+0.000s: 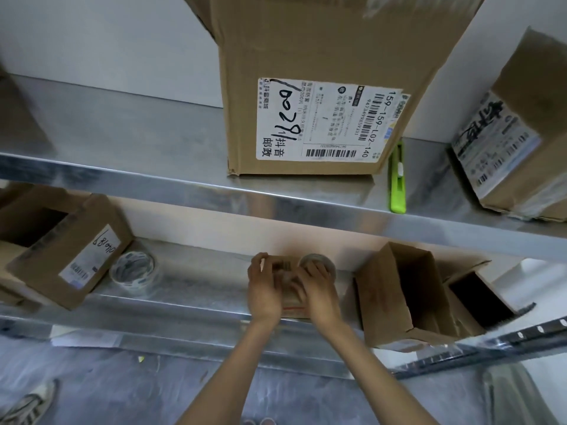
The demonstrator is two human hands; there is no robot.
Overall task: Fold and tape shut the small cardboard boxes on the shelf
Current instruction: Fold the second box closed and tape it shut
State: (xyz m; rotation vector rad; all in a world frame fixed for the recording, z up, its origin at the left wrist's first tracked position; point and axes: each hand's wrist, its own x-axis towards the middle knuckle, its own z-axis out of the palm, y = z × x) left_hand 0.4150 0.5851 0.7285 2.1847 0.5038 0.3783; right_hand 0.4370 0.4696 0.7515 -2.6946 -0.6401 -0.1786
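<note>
Taping, I'd judge: best to hold the flaps flat and draw the strip straight along the seam. The left hand [264, 286] curls its fingers round the left edge of the box [287, 266]. The right hand [319, 291] looks curled round a tape roll [320, 261] at the box's two o'clock. The box sits on the lower shelf [196, 302] between both hands, touching each. A spare roll [133, 271] lies well off at nine o'clock.

Lower shelf [199, 289], centre frame: small box [287, 282] between the left hand [265, 291] and right hand [320, 291], tape roll [320, 260] at its far right corner. Second roll [135, 271] lies left, left open box [61, 256] beyond it, right open box [399, 289] opposite. Upper shelf [138, 133]: big box [322, 56] centre, knife [398, 179] just right, another box [515, 148] at the right edge.
</note>
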